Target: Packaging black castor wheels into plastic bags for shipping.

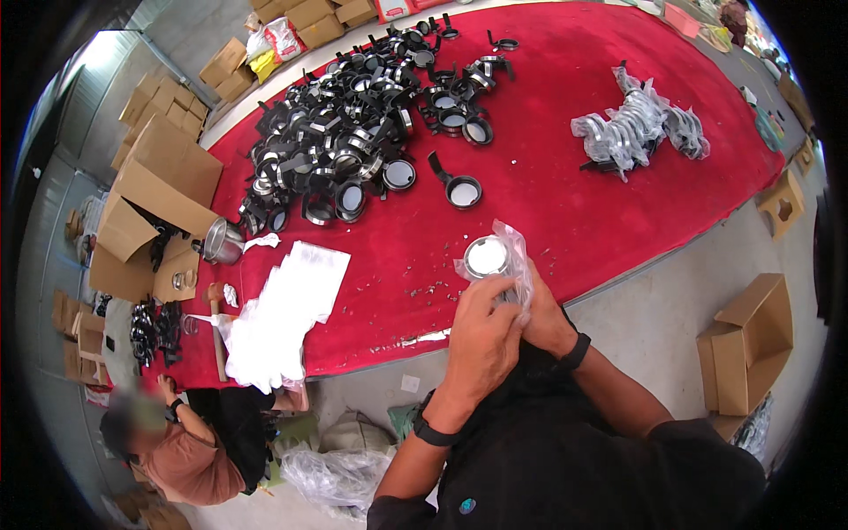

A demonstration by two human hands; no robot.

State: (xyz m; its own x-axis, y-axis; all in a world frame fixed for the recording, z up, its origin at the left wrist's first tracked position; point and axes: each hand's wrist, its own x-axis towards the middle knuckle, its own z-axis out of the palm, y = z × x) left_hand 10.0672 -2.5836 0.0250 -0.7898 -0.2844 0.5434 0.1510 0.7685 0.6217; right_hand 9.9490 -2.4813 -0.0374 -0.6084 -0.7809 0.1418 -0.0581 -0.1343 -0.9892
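Red tabletop [636,234]; L fingers [488,290] + R fingers [541,299] clamped on bagged round pc [486,257].

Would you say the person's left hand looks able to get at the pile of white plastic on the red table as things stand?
Probably yes: little but crumb-strewn red cloth seems to lie between the left hand and the white plastic, though that hand is occupied with the bagged round piece.

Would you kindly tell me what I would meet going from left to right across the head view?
Large cardboard box → stack of thin white sheets → held round piece in clear plastic → cluster of plastic-wrapped pieces → open carton on the floor.
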